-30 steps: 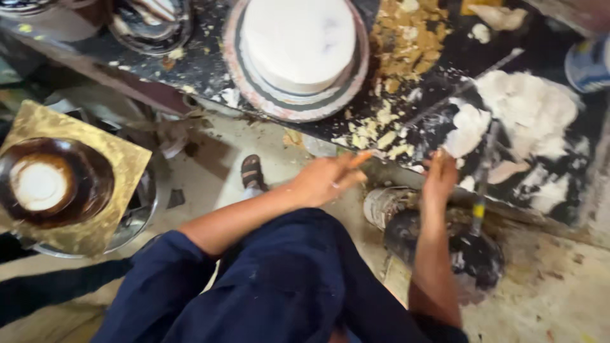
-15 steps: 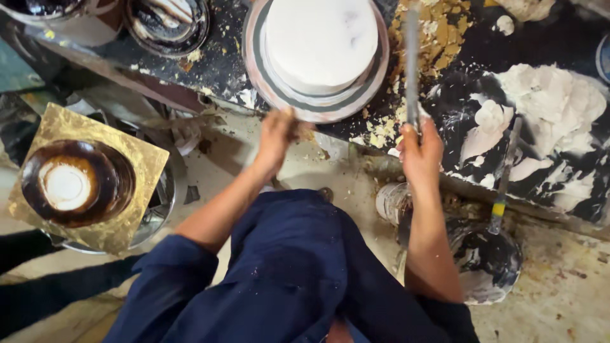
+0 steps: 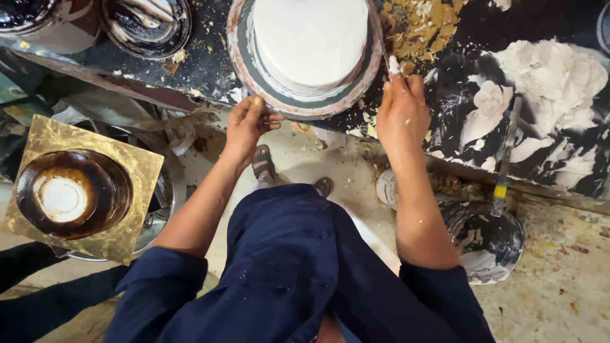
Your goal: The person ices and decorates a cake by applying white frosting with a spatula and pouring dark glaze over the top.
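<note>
**Two hands at a white cake on a smeared counter**

The counter [image 3: 210, 60] was dark and messy — streaked with white cream, scattered with golden-brown crumbs [image 3: 422, 25] along its far side, and bearing a large heap of white cream [image 3: 559, 76] to the right. Below its edge lay a pale, stained floor [image 3: 559, 279], where two sandalled feet showed between the arms.

One round white cake [image 3: 310, 38] stood on one grey-rimmed turntable [image 3: 254, 82] near the counter's front edge. The left hand [image 3: 248, 124] gripped the turntable's near rim, fingers curled over it. The right hand [image 3: 401, 111] was closed around the handle of a spatula [image 3: 380, 35], whose thin blade rose along the cake's right side; whether it touched the icing I cannot tell.

Two dark bowls sat at the counter's left end — one [image 3: 147, 25] smeared with white, the other [image 3: 28, 16] cut off by the frame. One second spatula [image 3: 505, 159] with a yellow and blue band on its handle lay across the counter's edge, pointing down at a cream-streaked dark bowl [image 3: 486, 238] on the floor.

To the left, lower down, one chocolate-brown cake [image 3: 70, 194] with a white centre rested on one square gold board [image 3: 136, 168] over a metal bowl.
</note>
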